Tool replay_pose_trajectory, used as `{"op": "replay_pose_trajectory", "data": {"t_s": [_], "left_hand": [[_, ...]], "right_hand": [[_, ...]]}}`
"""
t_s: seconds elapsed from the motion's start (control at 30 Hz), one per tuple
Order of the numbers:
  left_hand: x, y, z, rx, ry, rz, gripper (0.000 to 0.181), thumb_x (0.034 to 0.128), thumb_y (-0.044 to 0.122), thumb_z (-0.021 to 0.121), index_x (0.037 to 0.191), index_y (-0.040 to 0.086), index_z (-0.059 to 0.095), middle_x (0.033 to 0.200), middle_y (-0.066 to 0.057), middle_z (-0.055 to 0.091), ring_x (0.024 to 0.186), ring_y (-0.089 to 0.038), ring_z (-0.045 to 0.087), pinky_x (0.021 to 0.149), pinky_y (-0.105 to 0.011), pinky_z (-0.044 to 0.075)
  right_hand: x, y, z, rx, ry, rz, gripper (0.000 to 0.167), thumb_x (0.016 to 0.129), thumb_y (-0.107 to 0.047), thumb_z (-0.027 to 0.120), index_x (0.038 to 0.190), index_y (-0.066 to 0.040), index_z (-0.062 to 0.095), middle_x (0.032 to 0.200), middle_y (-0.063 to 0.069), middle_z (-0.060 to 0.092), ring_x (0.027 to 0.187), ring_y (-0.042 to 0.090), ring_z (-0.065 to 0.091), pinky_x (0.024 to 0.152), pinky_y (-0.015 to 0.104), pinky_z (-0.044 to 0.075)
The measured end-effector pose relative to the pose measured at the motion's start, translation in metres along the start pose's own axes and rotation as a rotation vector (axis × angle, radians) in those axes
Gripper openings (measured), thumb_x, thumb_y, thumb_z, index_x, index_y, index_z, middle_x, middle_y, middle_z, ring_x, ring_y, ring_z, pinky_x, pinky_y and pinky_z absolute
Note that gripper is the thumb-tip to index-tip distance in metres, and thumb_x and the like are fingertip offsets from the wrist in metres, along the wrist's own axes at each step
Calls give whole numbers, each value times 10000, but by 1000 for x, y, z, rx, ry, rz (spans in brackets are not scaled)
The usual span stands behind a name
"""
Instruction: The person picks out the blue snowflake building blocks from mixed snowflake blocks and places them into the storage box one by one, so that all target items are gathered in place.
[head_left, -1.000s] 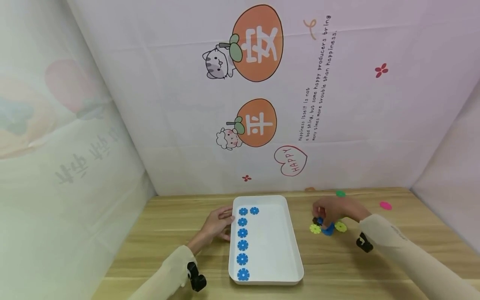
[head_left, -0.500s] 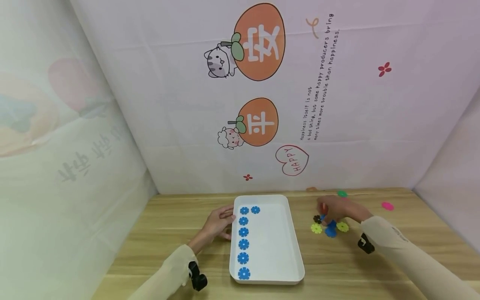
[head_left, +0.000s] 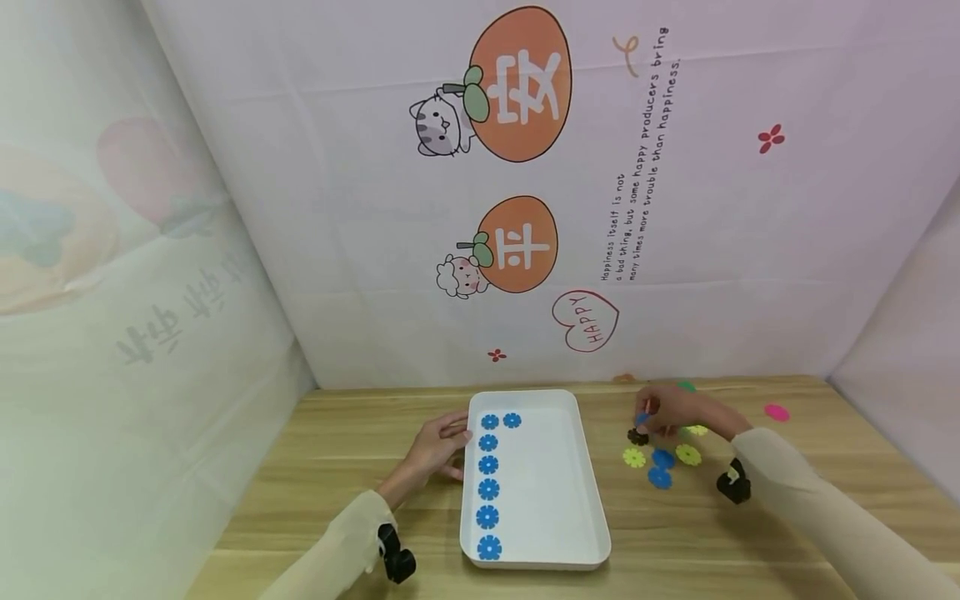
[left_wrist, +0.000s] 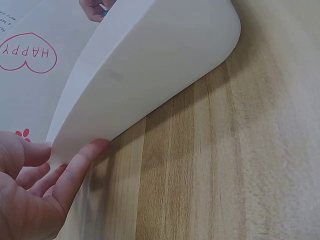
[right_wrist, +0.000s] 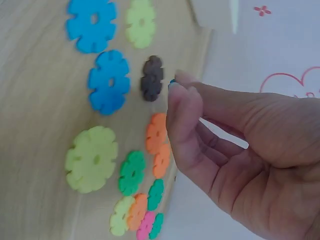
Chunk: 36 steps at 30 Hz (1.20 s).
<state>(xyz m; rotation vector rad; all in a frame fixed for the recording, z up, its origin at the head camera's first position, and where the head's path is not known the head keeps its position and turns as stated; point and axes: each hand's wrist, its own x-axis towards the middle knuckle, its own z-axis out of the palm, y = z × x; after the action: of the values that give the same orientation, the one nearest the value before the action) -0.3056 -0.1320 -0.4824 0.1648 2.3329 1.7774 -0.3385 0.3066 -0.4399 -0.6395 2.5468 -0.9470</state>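
A white tray point(head_left: 547, 492) holds a column of several blue snowflake discs point(head_left: 488, 489), with one more beside the top disc. My left hand point(head_left: 433, 450) rests against the tray's left side, its fingers point(left_wrist: 80, 172) touching the outer wall and rim. Right of the tray, my right hand point(head_left: 671, 408) pinches a blue snowflake disc point(head_left: 642, 418) between thumb and fingertips. Only a sliver of that disc shows in the right wrist view. A dark brown disc point(head_left: 638, 437) lies just below the fingertips, and two more blue discs point(right_wrist: 109, 82) lie nearby.
Yellow discs point(head_left: 633, 457), orange discs point(right_wrist: 157, 132), green discs point(right_wrist: 131, 172) and a pink disc point(head_left: 776, 412) are scattered on the wooden table point(head_left: 360, 442). A printed cloth point(head_left: 375, 250) hangs behind the table, with more cloth at both sides.
My right hand has lifted slightly away from the pile with a blue disc between its fingertips, uncovering two blue discs on the table. The left hand and tray stay put.
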Motion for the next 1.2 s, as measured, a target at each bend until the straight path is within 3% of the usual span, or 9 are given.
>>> {"op": "replay_pose_trajectory", "data": {"t_s": [0.27,0.47,0.7,0.9,1.07,1.2], "left_hand": [[0,2,1,-4,7,-21,488,1061,131,614,1532,53,515,1469,-262,584,1055,-307,736,568,-377,662],[-2,2,1,-5,7,-16,489,1061,127,614,1531,40,511,1460,-269,588,1036,-303,741,570,-379,662],[-1,3,1,-11,8,-19,488,1060,131,616,1528,36,512,1455,-265,594,1037,-306,739,566,-377,661],[-1,3,0,-20,7,-32,482,1060,122,613,1526,44,518,1456,-258,597,1011,-285,745,575,-378,663],[-1,3,1,-22,7,-19,481,1058,111,610,1521,20,514,1453,-269,595,993,-274,745,559,-373,659],[-1,3,1,-17,8,-8,480,1057,109,611,1516,8,513,1451,-276,592,1002,-281,744,553,-366,656]], "right_hand": [[4,-21,-5,163,44,54,207,985,18,653,1157,122,603,816,135,690,695,221,674,612,384,641],[11,-32,-3,286,92,55,235,1012,0,631,1195,136,575,791,92,696,689,214,666,617,346,637],[24,-43,5,390,66,46,275,1029,-18,615,1238,158,588,1000,253,725,890,339,757,830,504,671],[39,-66,15,422,54,40,276,1020,-14,615,1238,154,597,1038,274,721,893,325,762,850,514,664],[56,-87,27,394,59,94,233,994,-27,667,1190,93,634,1014,204,725,874,295,752,805,433,681],[70,-101,39,369,56,85,184,987,-25,689,1135,78,653,971,176,727,845,255,740,794,392,682]]}}
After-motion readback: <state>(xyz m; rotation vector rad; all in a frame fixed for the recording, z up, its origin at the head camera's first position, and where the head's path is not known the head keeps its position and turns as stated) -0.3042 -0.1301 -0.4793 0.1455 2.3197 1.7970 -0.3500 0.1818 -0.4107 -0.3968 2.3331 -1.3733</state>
